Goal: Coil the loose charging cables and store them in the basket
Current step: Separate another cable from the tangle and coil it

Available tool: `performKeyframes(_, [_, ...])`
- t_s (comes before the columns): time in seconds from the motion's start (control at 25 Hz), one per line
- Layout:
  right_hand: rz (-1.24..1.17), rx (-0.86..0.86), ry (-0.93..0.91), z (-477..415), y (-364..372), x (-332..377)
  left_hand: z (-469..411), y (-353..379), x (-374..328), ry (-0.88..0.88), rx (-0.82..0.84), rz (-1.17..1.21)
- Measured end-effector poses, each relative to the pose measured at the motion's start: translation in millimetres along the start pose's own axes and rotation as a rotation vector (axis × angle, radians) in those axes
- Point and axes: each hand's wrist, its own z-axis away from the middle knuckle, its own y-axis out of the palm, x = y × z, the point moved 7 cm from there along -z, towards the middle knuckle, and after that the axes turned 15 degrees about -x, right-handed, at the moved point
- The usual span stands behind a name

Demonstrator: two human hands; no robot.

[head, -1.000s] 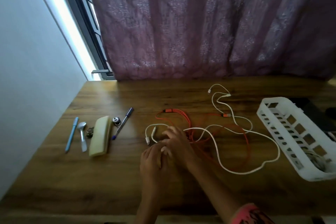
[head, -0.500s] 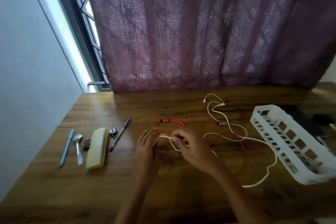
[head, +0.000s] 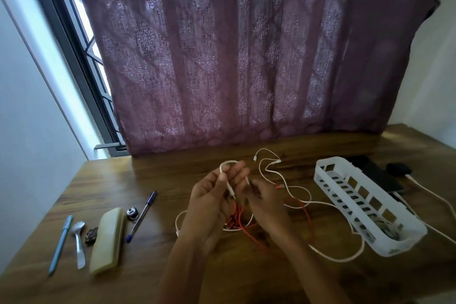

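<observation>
Raised now, left hand [head: 212, 196] pinches a white cable [head: 228, 162] loop; right hand [head: 267, 203] beside it, grip unclear; orange cable [head: 251, 236] half-hidden beneath.

White cable [head: 291, 184], orange cable [head: 251, 232], white basket [head: 328, 175].

Person, two arms in shot. Left hand [head: 209, 205] is bare, with slim fingers and one thumbnail visible. Right hand [head: 267, 205] is bare too, also slim, nails not readable. Behind each wrist is a bare forearm: left forearm [head: 182, 269] and right forearm [head: 311, 271], both slender and uncovered all the way down to the bottom edge of frame. Wrists are narrow and bare. Light is dim, so hands and arms sit mostly in shade. Fingertips are slightly blurred and fine detail can't be read. Rest of the body is out of frame.
</observation>
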Motion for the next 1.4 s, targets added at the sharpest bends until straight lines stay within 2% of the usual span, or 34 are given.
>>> performKeyframes(0.12, [0.295, 0.136, -0.172, 20.7, 2.8, 6.0, -13.0, 0.4, -13.1, 0.09, -0.113, 0.03])
performKeyframes(0.24, [0.591, 0.115, -0.377, 33.9, -3.9, 16.9, -22.6, -2.9, -20.3, 0.205, -0.236, 0.014])
performKeyframes(0.32, [0.609, 0.079, -0.462, 42.1, -11.0, 29.0, -25.2, -6.3, -23.1, 0.318, -0.32, -0.106])
performKeyframes(0.44, [0.626, -0.019, -0.645, 50.0, -24.1, 44.2, -20.9, -9.0, -27.3, 0.554, -0.378, -0.436])
performKeyframes(0.56, [0.599, -0.15, -0.854, 47.4, -43.6, 71.7, -21.6, -6.7, -16.0, 0.645, -0.237, -0.641])
performKeyframes(0.72, [0.485, -0.296, -1.014, 31.5, -66.2, 103.2, -12.6, 4.9, -3.5, 0.558, -0.017, -0.729])
performKeyframes(0.84, [0.356, -0.331, -1.008, 12.7, -72.7, 112.3, 4.6, 22.9, 4.1, 0.3, 0.151, -0.515])
performKeyframes(1.0, [0.186, -0.313, -0.862, -12.8, -76.4, 111.3, 18.4, 36.2, -0.3, 0.094, 0.179, -0.235])
performKeyframes(1.12, [0.047, -0.286, -0.735, -19.7, -72.8, 104.7, 23.2, 43.5, -9.3, 0.017, 0.209, 0.014])
performKeyframes(1.24, [-0.001, -0.226, -0.639, -22.1, -60.9, 90.3, 21.7, 42.8, -11.8, -0.026, 0.211, 0.151])
performKeyframes(1.4, [0.111, -0.134, -0.542, -15.4, -41.5, 64.4, 14.5, 35.4, -10.3, -0.025, 0.165, 0.258])
